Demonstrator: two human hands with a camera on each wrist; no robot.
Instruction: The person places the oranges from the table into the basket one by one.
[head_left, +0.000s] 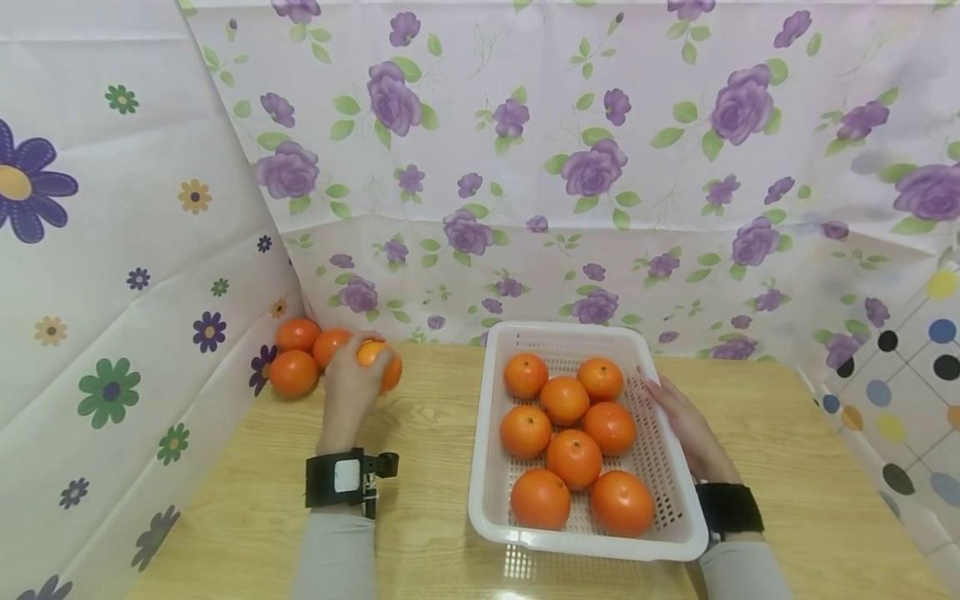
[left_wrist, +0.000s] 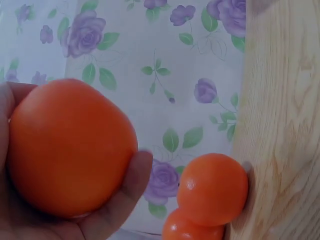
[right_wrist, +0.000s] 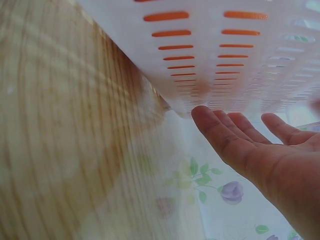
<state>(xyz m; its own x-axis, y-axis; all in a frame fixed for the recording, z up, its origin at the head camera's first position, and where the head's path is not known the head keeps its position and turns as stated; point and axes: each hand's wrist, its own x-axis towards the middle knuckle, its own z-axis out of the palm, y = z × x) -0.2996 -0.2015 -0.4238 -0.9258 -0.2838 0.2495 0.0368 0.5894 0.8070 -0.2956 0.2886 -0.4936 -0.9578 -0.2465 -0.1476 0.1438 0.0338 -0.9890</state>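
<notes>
My left hand [head_left: 352, 383] grips an orange [left_wrist: 72, 150] at the left of the table, fingers and thumb curved round its sides. Close beside it, several more oranges [head_left: 293, 372] sit clustered against the flowered cloth; two of them show low in the left wrist view, one orange [left_wrist: 213, 189] nearer the wood. A white plastic basket [head_left: 483, 433] with slotted walls holds several oranges [head_left: 573, 458]. My right hand [head_left: 690, 425] is at the basket's right side. In the right wrist view its extended fingers [right_wrist: 225, 137] reach up to the slotted wall from outside.
The wooden table [head_left: 427, 467] runs beneath everything, with bare wood between the orange cluster and the basket. A cloth with purple roses [head_left: 465, 233] hangs along the back. Patterned cloths stand at the left [head_left: 112, 333] and right [head_left: 900, 400] sides.
</notes>
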